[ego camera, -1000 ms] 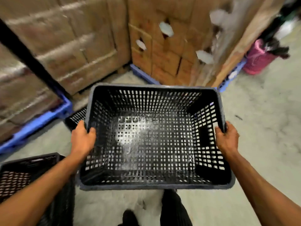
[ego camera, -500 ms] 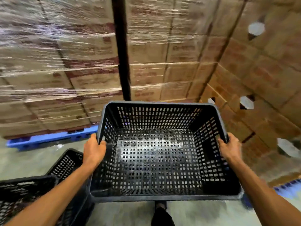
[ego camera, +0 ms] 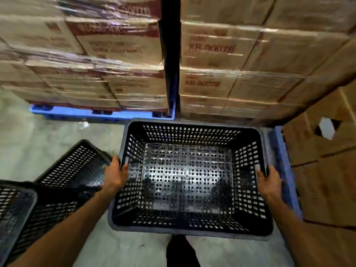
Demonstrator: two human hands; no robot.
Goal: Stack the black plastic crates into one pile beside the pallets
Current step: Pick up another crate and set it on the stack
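Observation:
I hold an empty black perforated plastic crate (ego camera: 189, 182) level in front of me. My left hand (ego camera: 116, 173) grips its left rim and my right hand (ego camera: 269, 180) grips its right rim. The crate hangs in the corner between two blue pallets. To its left a second black crate (ego camera: 75, 166) lies tilted on the floor. A third black crate (ego camera: 13, 211) sits at the lower left edge, partly cut off by the frame. Whether the held crate touches the floor I cannot tell.
Shrink-wrapped cardboard boxes (ego camera: 119, 54) stand on a blue pallet (ego camera: 100, 114) straight ahead. A black upright post (ego camera: 170, 54) splits the stacks. More boxes (ego camera: 327, 170) on another blue pallet (ego camera: 283, 170) wall the right. Grey concrete floor (ego camera: 38, 143) lies at left. My dark shoe (ego camera: 180, 251) shows below the crate.
I have turned left with the crate, away from the torn boxes and the pink bag, toward the wrapped stacks. The crate is now lower and nearer the pallet corner. Both grips are unchanged.

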